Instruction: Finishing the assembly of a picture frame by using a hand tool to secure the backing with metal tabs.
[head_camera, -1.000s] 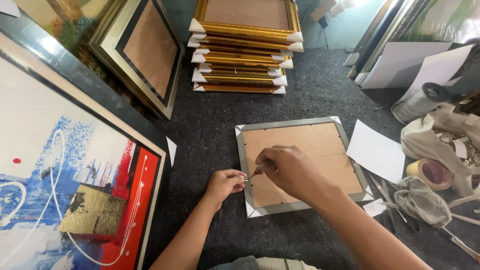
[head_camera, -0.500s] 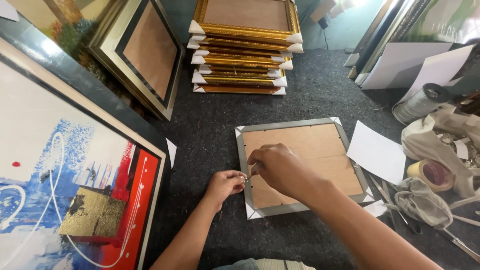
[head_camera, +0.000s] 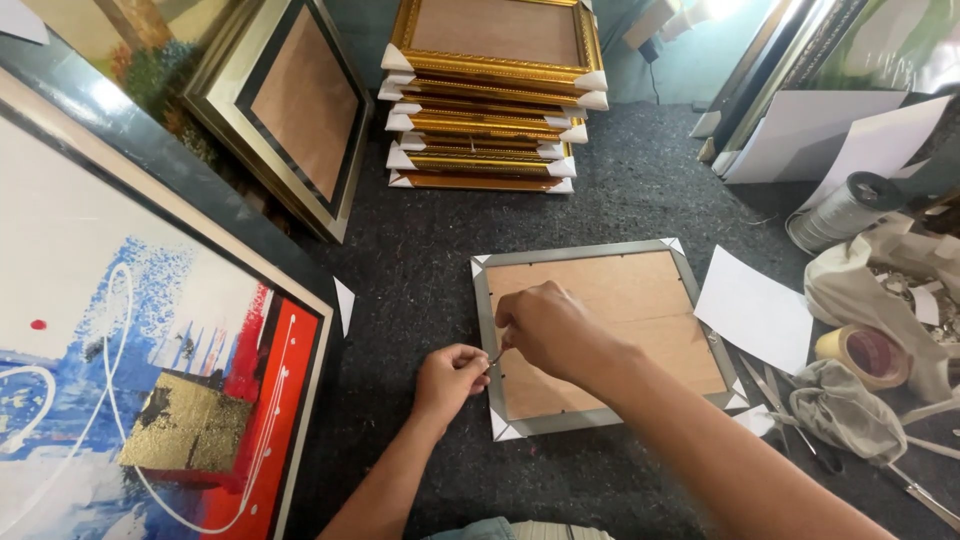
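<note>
Meeting at the silver frame (head_camera: 600, 335)'s left edge — left hand (head_camera: 450, 377), right hand (head_camera: 545, 327), grips pinched shut.

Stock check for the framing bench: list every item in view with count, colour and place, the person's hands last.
silver frame: one, face down with brown backing, centre of dark mat
gold frames: a stack, white corner guards, top centre
abstract painting: one, blue, red and white, left
leaning frame: one, silver-gold, upper left
white sheet: one, right of silver frame
tape roll: one, tan, right
wire spool: one, grey, upper right
left hand: at silver frame's left edge
right hand: over the same edge
</note>
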